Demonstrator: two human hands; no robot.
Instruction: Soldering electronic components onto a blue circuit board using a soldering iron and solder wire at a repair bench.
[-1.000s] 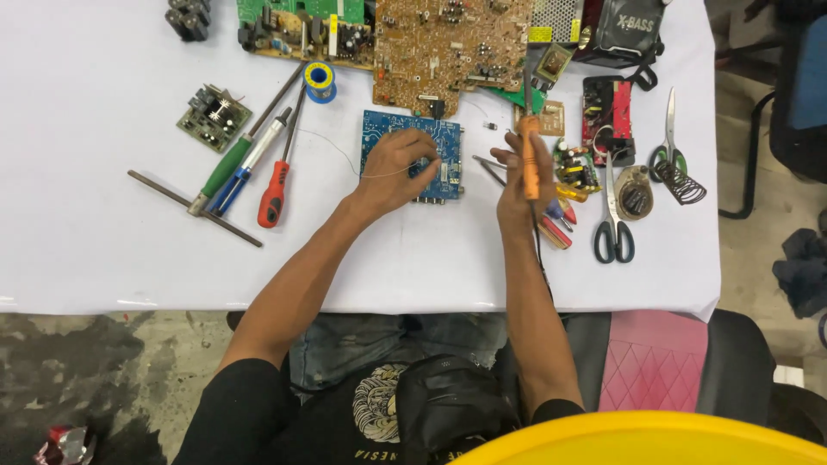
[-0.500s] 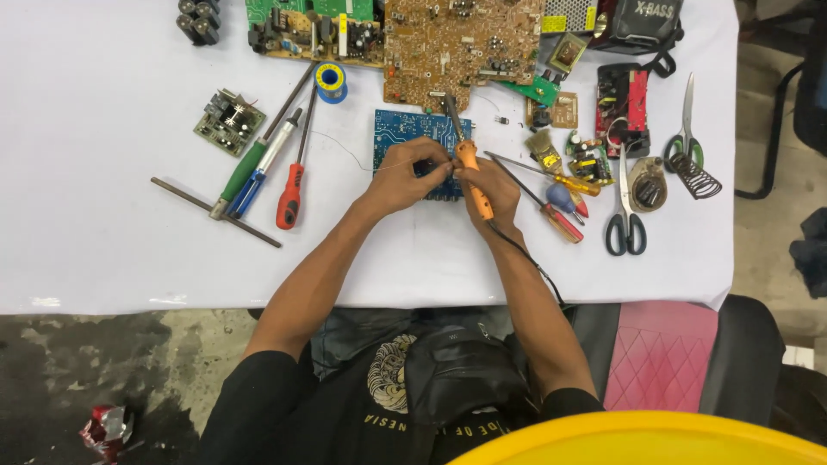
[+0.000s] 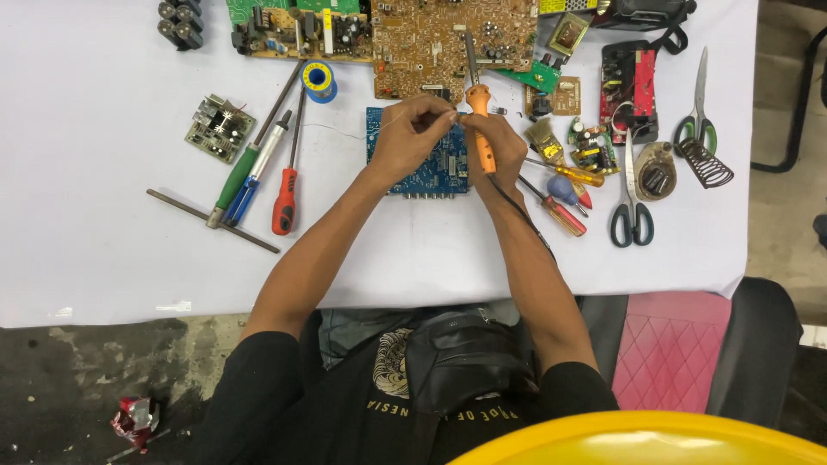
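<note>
Soldering iron (image 3: 482,129) raised upright; right grip (image 3: 493,148) apparently clamps it

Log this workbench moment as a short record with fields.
surface: white table
left hand: pinching thin solder wire above the blue circuit board
right hand: gripping orange soldering iron, tip pointing away from the person
left of board: screwdrivers, solder spool
right of board: scissors
far edge: brown circuit board

White-covered table (image 3: 103,258). Lying on it: blue board (image 3: 431,168), brown board (image 3: 431,34), green board (image 3: 293,26), small board (image 3: 220,127), solder spool (image 3: 319,79), red screwdriver (image 3: 285,194), green screwdriver (image 3: 237,176), metal rod (image 3: 211,220), scissors (image 3: 631,202), capacitors (image 3: 177,21).
</note>
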